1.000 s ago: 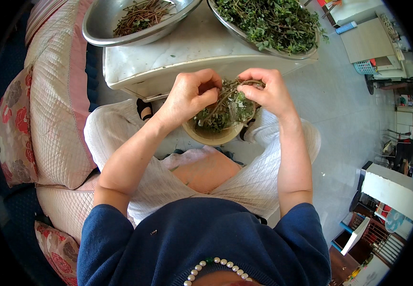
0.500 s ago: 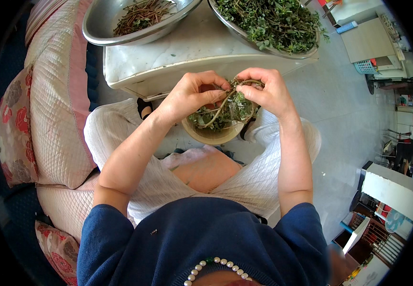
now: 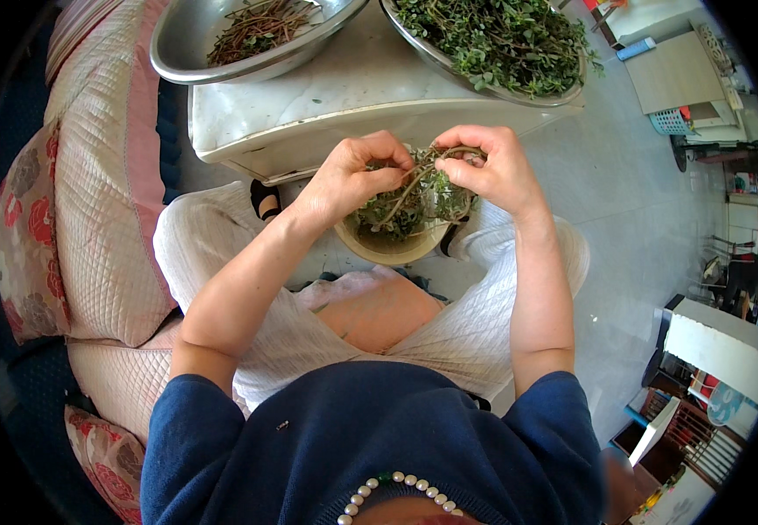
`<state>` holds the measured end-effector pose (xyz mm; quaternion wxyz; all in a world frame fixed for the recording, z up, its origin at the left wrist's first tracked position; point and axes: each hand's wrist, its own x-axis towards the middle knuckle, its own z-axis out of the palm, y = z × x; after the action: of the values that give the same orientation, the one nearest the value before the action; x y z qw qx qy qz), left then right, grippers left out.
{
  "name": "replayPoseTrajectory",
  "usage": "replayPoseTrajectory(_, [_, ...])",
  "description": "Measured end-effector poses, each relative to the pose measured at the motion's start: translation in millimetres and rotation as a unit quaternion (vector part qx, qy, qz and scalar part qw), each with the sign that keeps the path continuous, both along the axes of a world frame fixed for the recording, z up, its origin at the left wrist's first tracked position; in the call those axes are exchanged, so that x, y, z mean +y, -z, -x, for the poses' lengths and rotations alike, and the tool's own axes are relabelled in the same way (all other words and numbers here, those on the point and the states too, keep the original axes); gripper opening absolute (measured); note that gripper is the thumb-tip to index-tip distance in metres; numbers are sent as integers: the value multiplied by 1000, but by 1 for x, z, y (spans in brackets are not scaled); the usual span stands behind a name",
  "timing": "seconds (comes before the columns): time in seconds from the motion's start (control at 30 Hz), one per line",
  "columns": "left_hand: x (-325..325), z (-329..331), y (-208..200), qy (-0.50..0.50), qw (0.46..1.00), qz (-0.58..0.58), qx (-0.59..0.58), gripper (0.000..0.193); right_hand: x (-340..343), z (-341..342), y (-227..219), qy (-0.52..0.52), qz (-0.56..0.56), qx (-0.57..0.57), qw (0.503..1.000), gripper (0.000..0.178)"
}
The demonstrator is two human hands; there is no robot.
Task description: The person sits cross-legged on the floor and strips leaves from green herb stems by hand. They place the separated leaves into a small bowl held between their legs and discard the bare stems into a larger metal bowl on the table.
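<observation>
In both hands point(image 3: 344, 182), leafy stems point(image 3: 414, 186)

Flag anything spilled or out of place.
Two minor strays: a small dark fleck on the white tabletop, and a pale scrap on the floor at right. Both lie outside the left basin, right basin and tan bowl.

Floor: glossy pale-grey tile point(image 3: 632, 236), light reflecting off it. Left: sofa under quilted cream-and-pink cover point(image 3: 108, 201); red-flowered beige cushion point(image 3: 33, 232) on it. Front: low table with white marble-look top point(image 3: 256, 114). Right: white box-shaped cabinet point(image 3: 716, 350) near brown slatted wooden furniture point(image 3: 689, 433).
</observation>
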<state>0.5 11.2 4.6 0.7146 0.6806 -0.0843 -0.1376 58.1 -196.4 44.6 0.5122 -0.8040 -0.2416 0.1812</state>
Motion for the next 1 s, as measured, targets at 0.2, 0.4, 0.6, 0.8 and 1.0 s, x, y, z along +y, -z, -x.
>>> replayPoseTrajectory(0.2, [5,-5,-9,0,997,48,67,19,1,0,6,-4,2,-11,1000,22])
replayPoseTrajectory(0.4, [-2,-3,-5,-38,995,-34,80,18,9,4,12,-6,-1,-23,1000,21])
replayPoseTrajectory(0.6, [-3,-6,4,-60,992,-5,108,11,14,6,12,-1,3,-29,1000,20])
replayPoseTrajectory(0.8, [-11,-5,12,-81,986,93,110,6,10,3,17,1,-18,-7,1000,20])
replayPoseTrajectory(1.0, [16,-19,-28,-218,974,25,-54,11,-3,-5,7,21,-56,11,998,19])
